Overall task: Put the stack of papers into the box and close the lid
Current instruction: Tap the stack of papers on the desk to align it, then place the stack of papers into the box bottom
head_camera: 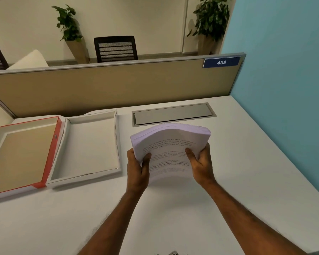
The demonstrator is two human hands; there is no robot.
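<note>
A thick stack of printed papers [170, 144] is held above the white desk, bowed upward in the middle. My left hand [137, 169] grips its near left edge and my right hand [201, 162] grips its near right edge, thumbs on top. To the left lies the open box: a white tray [92, 144] with low walls and nothing inside, hinged to its lid [22, 153], which lies flat and open with a red rim and tan inner face. The papers are to the right of the tray, apart from it.
A grey cable hatch [173, 114] is set into the white desk [173, 208] behind the papers. A tan partition [118, 85] with a blue 438 sign [221, 62] stands along the far edge. A blue wall is on the right. Chairs and plants stand beyond.
</note>
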